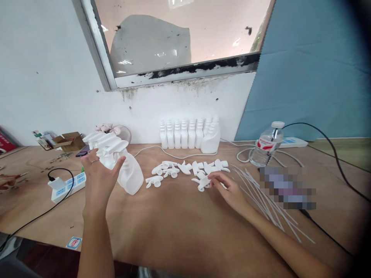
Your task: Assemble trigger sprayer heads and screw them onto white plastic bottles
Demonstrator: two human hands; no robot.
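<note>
My left hand is raised at the left, thumb and fingers spread apart, by a group of white spray bottles topped with trigger sprayers. Part of that group is hidden behind the hand. On the table, the fingertips of my right hand are closed on a white trigger sprayer head. Several more loose sprayer heads lie beside it in the middle. Thin white tubes are spread to the right of my right hand.
White bottles without sprayers stand in a row against the wall. A water bottle and a blurred-out object are at the right. Power strips and cables lie on both sides. A small cardboard box sits back left.
</note>
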